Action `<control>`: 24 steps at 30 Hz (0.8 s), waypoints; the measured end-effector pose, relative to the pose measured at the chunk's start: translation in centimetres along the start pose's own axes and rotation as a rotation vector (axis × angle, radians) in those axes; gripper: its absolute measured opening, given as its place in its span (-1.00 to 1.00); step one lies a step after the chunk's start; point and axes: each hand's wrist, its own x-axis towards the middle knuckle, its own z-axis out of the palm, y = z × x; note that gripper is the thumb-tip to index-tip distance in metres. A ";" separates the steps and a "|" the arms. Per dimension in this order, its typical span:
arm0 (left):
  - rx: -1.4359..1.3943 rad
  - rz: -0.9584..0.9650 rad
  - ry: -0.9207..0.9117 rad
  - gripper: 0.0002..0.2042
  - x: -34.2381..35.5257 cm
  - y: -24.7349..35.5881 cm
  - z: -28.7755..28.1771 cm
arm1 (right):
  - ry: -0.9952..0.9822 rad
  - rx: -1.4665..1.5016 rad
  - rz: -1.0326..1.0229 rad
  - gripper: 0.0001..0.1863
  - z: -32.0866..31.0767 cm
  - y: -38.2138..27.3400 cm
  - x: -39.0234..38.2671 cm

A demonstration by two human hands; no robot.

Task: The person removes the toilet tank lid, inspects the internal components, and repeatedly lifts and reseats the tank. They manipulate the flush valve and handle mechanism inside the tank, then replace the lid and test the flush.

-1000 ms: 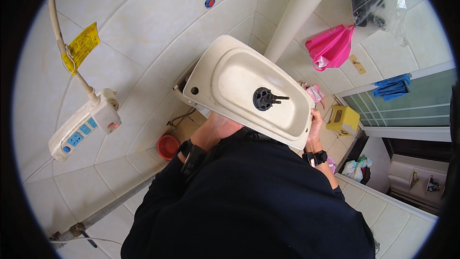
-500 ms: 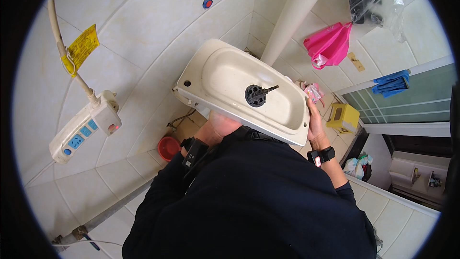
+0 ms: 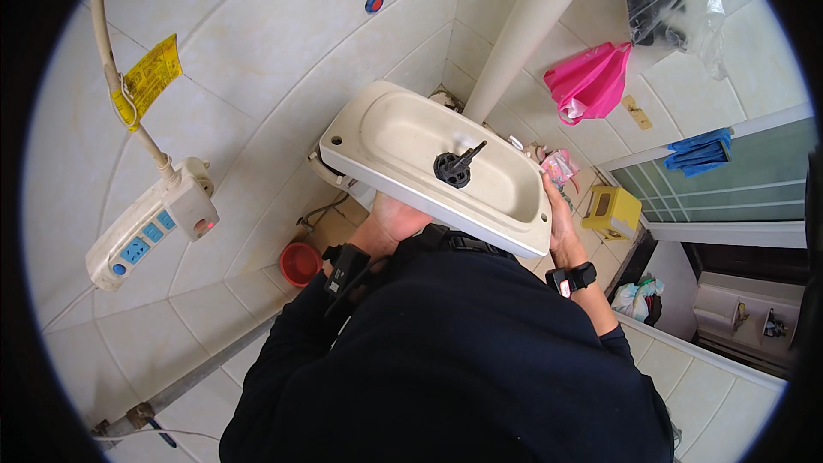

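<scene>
Between my hands is a white toilet tank lid, its hollow underside facing up and its left end tilted away from me. A black flush-button piece with thin rods sticks up from its middle. My left hand is under the near long edge, palm against it, with the fingers hidden below. At the right end, my right hand grips the short side, fingers along the edge. Both wrists wear black straps with small devices. Partly covered beneath the lid's left end is a white curved rim.
A white power strip hangs by the tiled wall on the left. A red bucket and a yellow stool stand on the floor. A thick white pipe rises beyond the lid. A pink bag and blue cloth hang at right.
The lid has tipped slightly, its far edge dropping toward me, and the rods now lean more upward in view. Both hands keep their hold.
</scene>
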 end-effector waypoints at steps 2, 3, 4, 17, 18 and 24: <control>0.004 0.001 -0.017 -0.40 0.1 0.1 -0.2 | 0.008 -0.024 -0.020 -0.41 0.2 0.0 -0.2; 0.006 -0.003 -0.032 -0.40 0.1 0.2 -0.3 | 0.013 -0.036 -0.031 -0.42 0.3 0.0 -0.3; 0.000 -0.014 -0.074 -0.40 0.0 0.2 -0.4 | 0.013 -0.042 -0.037 -0.42 0.5 -0.1 -0.5; -0.051 -0.034 -0.114 -0.42 0.2 0.9 -1.0 | 0.002 -0.188 -0.200 -0.42 2.1 -0.6 -1.4; -0.059 -0.037 -0.132 -0.42 0.2 1.0 -0.9 | -0.007 -0.192 -0.200 -0.42 2.2 -0.6 -1.5; -0.074 -0.020 -0.078 -0.38 0.4 1.1 -0.9 | -0.070 -0.196 -0.227 -0.44 2.5 -0.9 -1.6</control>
